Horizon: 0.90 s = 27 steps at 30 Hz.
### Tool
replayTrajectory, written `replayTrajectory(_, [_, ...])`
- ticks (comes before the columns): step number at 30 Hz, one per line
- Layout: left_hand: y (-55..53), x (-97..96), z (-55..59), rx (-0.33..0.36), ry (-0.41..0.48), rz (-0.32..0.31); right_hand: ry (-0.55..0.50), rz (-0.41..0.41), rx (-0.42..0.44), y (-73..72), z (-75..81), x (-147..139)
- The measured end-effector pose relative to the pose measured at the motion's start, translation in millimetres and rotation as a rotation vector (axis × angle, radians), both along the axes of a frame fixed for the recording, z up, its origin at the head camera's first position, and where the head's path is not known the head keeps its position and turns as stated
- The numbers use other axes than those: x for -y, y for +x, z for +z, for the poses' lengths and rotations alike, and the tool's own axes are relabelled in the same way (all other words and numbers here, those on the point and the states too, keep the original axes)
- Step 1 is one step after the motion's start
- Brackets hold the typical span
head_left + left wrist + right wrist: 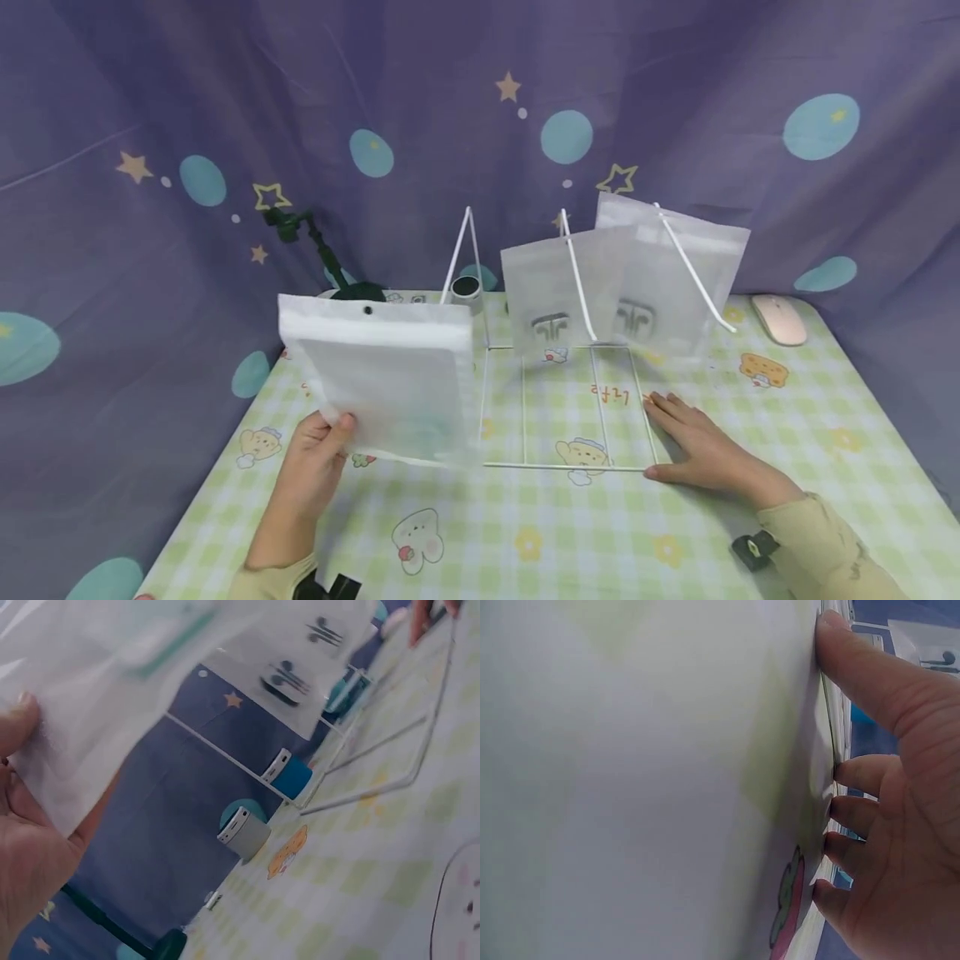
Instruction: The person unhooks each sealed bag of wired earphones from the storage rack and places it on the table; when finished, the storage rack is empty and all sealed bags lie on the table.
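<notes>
My left hand [311, 462] pinches the lower left corner of a frosted zip bag [386, 379], thumb in front. The bag stands upright, with a round hole in its white top band; something teal shows faintly through it in the left wrist view. Right of it stands a white wire rack [566, 467] with several long prongs. Two more frosted bags, a nearer bag [525, 283] and a farther bag [690, 275], hang at its prongs, each showing dark earphone shapes. My right hand [701, 446] rests with extended fingers on the table, at the rack's front right corner.
A dark green stand [326, 254] with a round base is at the back left. Behind the rack are a grey cylinder [247, 834] and a blue cylinder [291, 778]. A pink mouse [780, 319] lies at the back right of the checked tablecloth [600, 542].
</notes>
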<state>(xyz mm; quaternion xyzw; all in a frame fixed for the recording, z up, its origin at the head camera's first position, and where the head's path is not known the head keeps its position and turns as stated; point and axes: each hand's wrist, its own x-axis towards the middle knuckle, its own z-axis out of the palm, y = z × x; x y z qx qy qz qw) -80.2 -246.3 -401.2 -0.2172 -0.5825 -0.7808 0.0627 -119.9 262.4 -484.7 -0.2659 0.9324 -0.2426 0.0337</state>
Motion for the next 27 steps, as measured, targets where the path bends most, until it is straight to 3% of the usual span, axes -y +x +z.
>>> replayTrajectory(5, [-6.1, 9.6, -4.5, 0.014, 0.270, -0.058, 0.005, -0.005, 0.039, -1.2, 3.2, 2.3])
replayTrajectory(7, [-8.9, 13.1, -6.1, 0.047, 0.312, -0.030, 0.012, -0.010, 0.043, -1.3, 3.7, 2.3])
replayTrajectory(10, [-13.6, 17.1, -8.3, 0.133, 0.289, 0.072, 0.021, -0.013, 0.043, -1.5, 3.7, 1.6])
replayTrajectory(14, [-24.5, 21.9, -13.5, 0.344, 0.135, 0.254, 0.021, -0.016, 0.048, -0.8, 4.8, 0.7])
replayTrajectory(17, [-35.9, 26.2, -20.7, 0.531, -0.022, 0.317, 0.023, -0.016, 0.056, -0.6, 5.0, 0.0])
replayTrajectory(21, [-49.9, 31.7, -34.9, 0.698, -0.238, 0.286, 0.030, -0.011, 0.064, -1.0, 5.0, 0.2])
replayTrajectory(27, [-64.3, 30.2, -58.1, 0.772, -0.442, 0.236, 0.026, -0.019, 0.081, 0.3, 3.6, 0.5])
